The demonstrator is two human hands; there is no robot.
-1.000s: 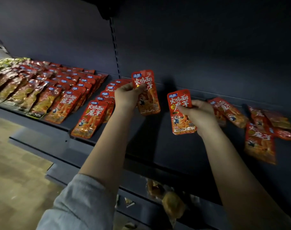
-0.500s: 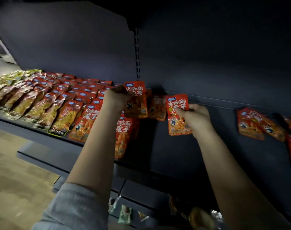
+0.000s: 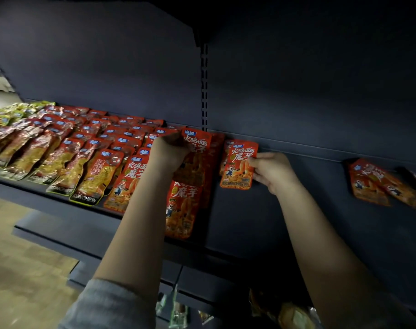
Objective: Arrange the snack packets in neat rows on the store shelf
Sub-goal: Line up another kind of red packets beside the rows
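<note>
Dim, soft-focus, wide-angle edge distortion

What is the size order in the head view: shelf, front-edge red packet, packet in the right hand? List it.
1. shelf
2. front-edge red packet
3. held packet in the right hand
Both packets look like one kind; nearness to the camera makes 2 and 3 unsure.

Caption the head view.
Left hand and right hand each hold a packet at the shelf.

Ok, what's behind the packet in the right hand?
Behind the packet held by the right hand, another red packet's edge peeks out at its upper left. The rest is covered; beyond is the dark shelf back.
</note>
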